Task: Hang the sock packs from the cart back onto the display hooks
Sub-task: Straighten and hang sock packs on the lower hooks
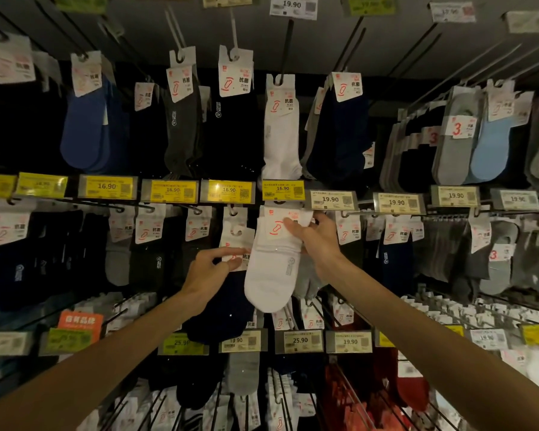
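My right hand (313, 241) grips the card top of a white sock pack (273, 269), held up just below the yellow 16.90 price tag (283, 190) in the middle row. The hook behind that tag is hidden by the pack. My left hand (212, 270) pinches the card label of a dark navy sock pack (221, 309) hanging just left of the white one. Another white pack (282, 132) hangs on a hook in the row above. The cart is out of view.
Rows of hooks carry many sock packs: blue (84, 129), dark grey (182, 132), grey and light blue (492, 147) at right, red (386, 387) at the bottom. Price tag rails run across between the rows. Bare hook rods (417, 48) stick out at the upper right.
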### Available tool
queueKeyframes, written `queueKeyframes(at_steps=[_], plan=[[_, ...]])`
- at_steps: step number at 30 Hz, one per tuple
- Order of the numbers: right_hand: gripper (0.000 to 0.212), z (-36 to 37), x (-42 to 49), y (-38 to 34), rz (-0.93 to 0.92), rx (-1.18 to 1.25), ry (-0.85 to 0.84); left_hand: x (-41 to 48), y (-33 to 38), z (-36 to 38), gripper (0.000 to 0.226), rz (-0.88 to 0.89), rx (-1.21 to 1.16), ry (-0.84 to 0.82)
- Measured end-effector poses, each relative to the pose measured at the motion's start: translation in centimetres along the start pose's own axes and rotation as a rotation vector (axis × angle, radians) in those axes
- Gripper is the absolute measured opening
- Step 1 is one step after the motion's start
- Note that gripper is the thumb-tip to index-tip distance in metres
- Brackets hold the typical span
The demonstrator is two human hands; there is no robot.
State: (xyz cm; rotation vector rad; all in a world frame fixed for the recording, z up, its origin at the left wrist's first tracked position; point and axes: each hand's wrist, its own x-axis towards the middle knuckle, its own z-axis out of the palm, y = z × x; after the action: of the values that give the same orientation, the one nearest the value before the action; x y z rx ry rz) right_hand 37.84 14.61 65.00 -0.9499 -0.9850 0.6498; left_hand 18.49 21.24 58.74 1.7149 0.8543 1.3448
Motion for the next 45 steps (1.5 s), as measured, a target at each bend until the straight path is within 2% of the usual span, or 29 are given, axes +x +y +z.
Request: queueKeyframes(at_steps=[8, 18, 23, 30, 33, 36, 38, 42, 43, 45], plan=[[0.033, -0.6, 0.6, -0.2, -0.015, -0.046, -0.011, -0.3, 0.1, 0.7, 0.033, -0.023, -0.052, -0.049], [0.027, -0.3, 2.4, 1.0, 0.056, -0.011, 0.014, 0.2, 0.9, 0.8, 0.028, -0.036, -0.047, -0.055], [0.031, -0.2, 3.9, 2.7, 0.067, -0.06, 0.002, 0.0, 0.5, 0.8, 0.027, -0.017, -0.004, 0.044], [0.045, 0.0, 6.0, 4.7, -0.03, -0.273, 0.018, -0.4, -0.3, 0.2, 0.033, -0.034, -0.006, 0.171], [0.053, 0.1, 6.7, 5.3, -0.04, -0.339, 0.056, -0.5, -0.6, -0.1, 0.028, -0.1, -0.007, 0.123], [0.05, 0.4, 7.5, 6.1, 0.002, -0.306, 0.078, -0.6, -0.7, -0.2, 0.025, -0.093, -0.026, 0.037], [0.048, 0.7, 8.0, 6.6, 0.037, -0.305, 0.096, -0.6, -0.9, -0.3, 0.034, -0.06, -0.064, 0.013], [0.049, 1.5, 9.1, 7.1, 0.024, -0.488, 0.15, -0.5, -1.4, -0.3, 0.079, -0.047, -0.194, 0.013], [0.05, 1.6, 9.4, 7.3, 0.026, -0.507, 0.156, -0.3, -1.3, -0.3, 0.08, -0.079, -0.222, 0.024], [0.05, 1.7, 9.8, 7.6, 0.039, -0.512, 0.154, -0.2, -1.1, -0.3, 0.067, -0.164, -0.257, 0.033]])
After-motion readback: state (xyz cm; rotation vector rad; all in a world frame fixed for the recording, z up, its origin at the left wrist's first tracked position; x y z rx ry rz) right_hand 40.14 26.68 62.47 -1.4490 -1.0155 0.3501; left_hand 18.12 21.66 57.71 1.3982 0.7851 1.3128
